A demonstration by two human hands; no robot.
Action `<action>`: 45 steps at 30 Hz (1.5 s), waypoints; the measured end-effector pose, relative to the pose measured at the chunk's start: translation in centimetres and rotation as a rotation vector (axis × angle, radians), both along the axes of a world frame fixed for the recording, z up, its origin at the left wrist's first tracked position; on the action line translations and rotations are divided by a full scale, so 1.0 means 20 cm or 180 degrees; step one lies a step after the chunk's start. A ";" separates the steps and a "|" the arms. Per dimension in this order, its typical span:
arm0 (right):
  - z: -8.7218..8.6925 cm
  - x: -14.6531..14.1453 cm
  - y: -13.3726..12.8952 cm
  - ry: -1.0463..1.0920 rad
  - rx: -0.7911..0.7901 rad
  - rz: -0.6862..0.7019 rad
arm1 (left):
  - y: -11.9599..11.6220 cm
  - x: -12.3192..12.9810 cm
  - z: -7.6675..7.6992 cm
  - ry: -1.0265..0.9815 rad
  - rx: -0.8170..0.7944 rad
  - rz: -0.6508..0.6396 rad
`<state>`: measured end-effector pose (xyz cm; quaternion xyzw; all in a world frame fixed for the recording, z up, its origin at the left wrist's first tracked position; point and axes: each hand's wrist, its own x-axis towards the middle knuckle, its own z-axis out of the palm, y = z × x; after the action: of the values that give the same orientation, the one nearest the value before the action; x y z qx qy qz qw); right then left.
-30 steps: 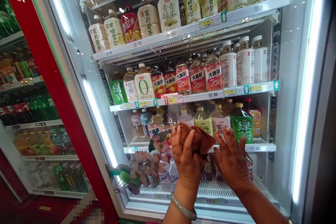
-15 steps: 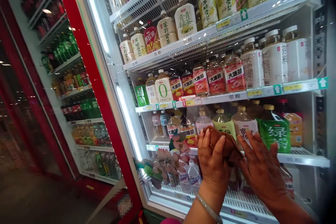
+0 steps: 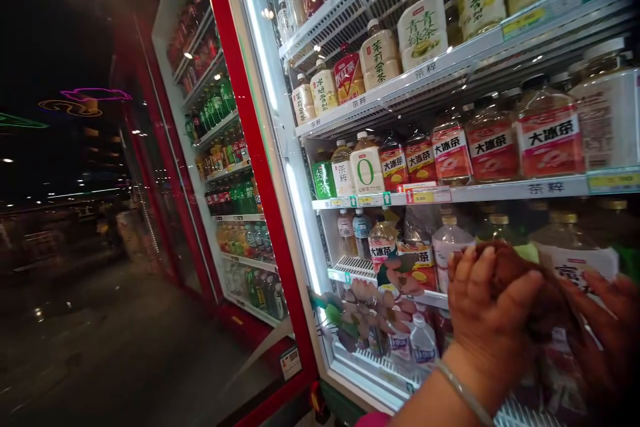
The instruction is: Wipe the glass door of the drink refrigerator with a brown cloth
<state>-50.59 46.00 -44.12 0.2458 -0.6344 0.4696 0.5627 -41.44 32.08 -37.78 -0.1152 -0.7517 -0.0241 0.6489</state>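
My left hand [image 3: 487,313], with a bangle [image 3: 463,393] on its wrist, has its fingers wrapped round a crumpled brown cloth [image 3: 520,273] at the lower right. Beside it, my right hand [image 3: 605,320] is dim and partly lost in the dark right edge, its fingers spread and close to the cloth's right side. Both hands are raised in front of a lit drinks cooler. Behind them stand a pink-labelled bottle [image 3: 450,247] and a large bottle with a pale label [image 3: 573,250].
Cooler shelves [image 3: 500,192] hold rows of bottled drinks. A flower decoration [image 3: 370,303] lies over the lower shelves on the left. The cooler's red frame [image 3: 255,147] slants down the middle. Another stocked cooler [image 3: 215,170] and a dark floor [image 3: 125,320] are at the left.
The view has swung left, so the hands and cooler appear farther right and more dark background shows. The left hand still grips the cloth.
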 end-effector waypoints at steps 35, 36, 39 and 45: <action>0.85 0.08 0.29 0.1470 0.2305 -0.1137 | -0.09 0.02 0.60 0.0283 0.0134 -0.0583; 0.88 0.08 0.29 0.1483 0.2314 -0.1094 | -0.07 0.03 0.56 0.0176 -0.0008 -0.0606; 1.00 0.07 0.29 0.1633 0.2392 -0.1029 | -0.03 0.04 0.49 -0.0045 -0.0390 -0.0677; 1.26 0.04 0.25 0.1787 0.2358 -0.1146 | -0.04 -0.08 0.86 0.0420 -0.0358 -0.0523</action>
<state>-49.89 51.04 -19.00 0.4327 -0.6150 0.0238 0.6588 -42.99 31.36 -20.62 -0.2140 -0.6955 -0.0273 0.6853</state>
